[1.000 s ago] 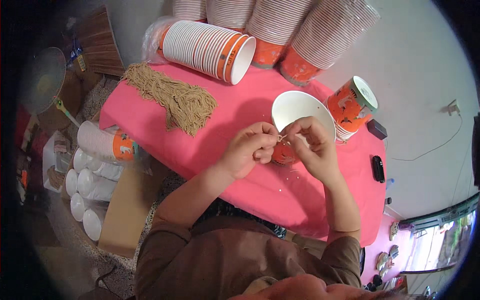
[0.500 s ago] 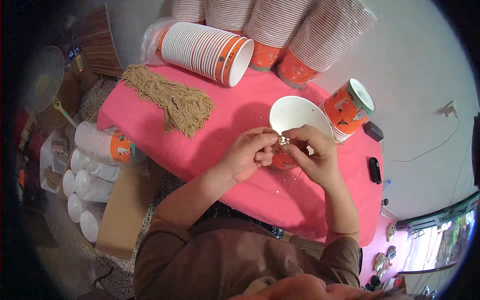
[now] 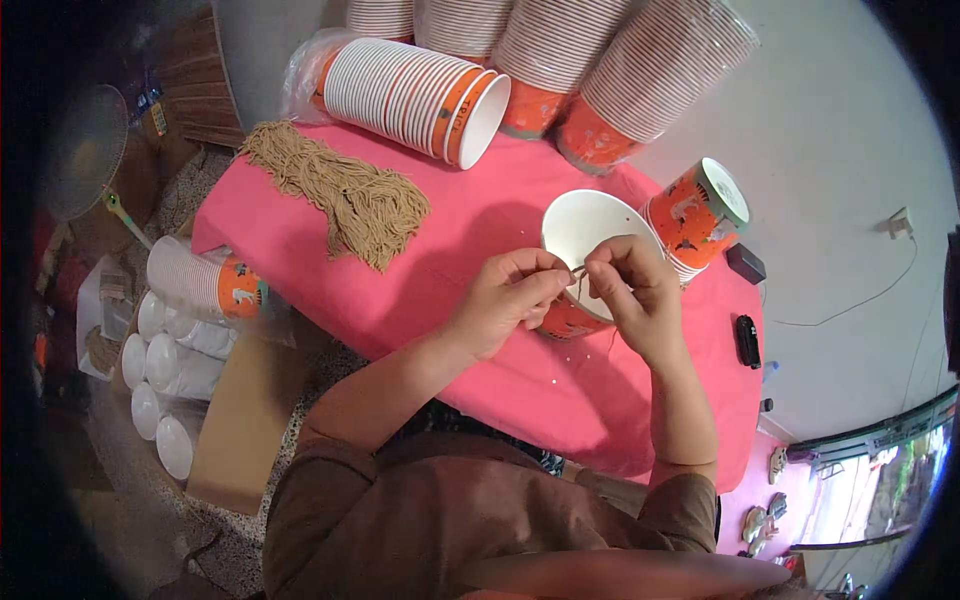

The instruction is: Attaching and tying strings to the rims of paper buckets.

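A thin brown cord (image 3: 582, 272) runs between my hands, each pinching it between thumb and fingertips. My left hand (image 3: 503, 303) is closed on it at the left, and my right hand (image 3: 637, 297) is closed on it close by at the right. Part of the cord is hidden by the fingers. Just beneath them stands an orange paper bucket (image 3: 572, 224) with a white inside, tilted in view, its near side partly covered by my hands. A bundle of tan cords (image 3: 345, 195) lies on the far left of the pink table.
Nested paper buckets (image 3: 405, 100) lie at the back, and tall wrapped stacks (image 3: 665, 70) stand behind. An upside-down stack (image 3: 700, 215) is at right, near a dark box (image 3: 746, 262) and a black object (image 3: 748, 342). Left of the pink tablecloth (image 3: 470, 215), a cardboard box (image 3: 245, 425) holds wrapped buckets.
My fingertips have drawn slightly apart, and the cord between them shows more. My right hand has turned and risen a little; the left stays close to where it was.
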{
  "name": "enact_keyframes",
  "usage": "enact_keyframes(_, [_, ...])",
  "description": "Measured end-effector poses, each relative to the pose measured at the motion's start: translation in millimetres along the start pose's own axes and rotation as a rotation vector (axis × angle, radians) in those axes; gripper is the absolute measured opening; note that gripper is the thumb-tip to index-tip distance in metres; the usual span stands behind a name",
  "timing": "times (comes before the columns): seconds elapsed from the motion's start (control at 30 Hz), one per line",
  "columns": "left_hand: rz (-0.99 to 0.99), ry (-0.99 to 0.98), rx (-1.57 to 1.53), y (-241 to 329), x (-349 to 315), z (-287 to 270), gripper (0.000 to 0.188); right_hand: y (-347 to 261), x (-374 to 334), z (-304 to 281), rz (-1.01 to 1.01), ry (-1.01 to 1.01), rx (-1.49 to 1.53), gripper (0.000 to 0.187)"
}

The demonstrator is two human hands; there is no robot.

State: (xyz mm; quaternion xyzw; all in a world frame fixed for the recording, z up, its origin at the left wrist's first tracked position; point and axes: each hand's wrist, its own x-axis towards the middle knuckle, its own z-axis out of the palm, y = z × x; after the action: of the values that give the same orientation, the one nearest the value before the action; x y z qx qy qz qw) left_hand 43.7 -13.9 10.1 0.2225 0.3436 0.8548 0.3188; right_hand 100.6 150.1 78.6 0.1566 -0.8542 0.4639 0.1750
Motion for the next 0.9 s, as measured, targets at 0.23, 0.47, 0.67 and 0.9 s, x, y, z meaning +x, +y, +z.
enact_keyframes(0.23, [0.038,-0.005,0.1,-2,0,-1,0.009,3,1,-4,0.091,-0.001,0.209,0.007])
enact_keyframes(0.47, [0.051,0.025,0.361,3,-3,4,0.01,3,1,-3,0.077,0.016,0.241,0.007])
enact_keyframes(0.67, [0.557,0.108,0.681,12,7,9,0.016,2,-1,-2,0.083,-0.006,0.216,0.006])
enact_keyframes(0.9, [0.423,0.008,0.586,9,8,13,0.014,0,0,-1,0.075,-0.013,0.204,0.006])
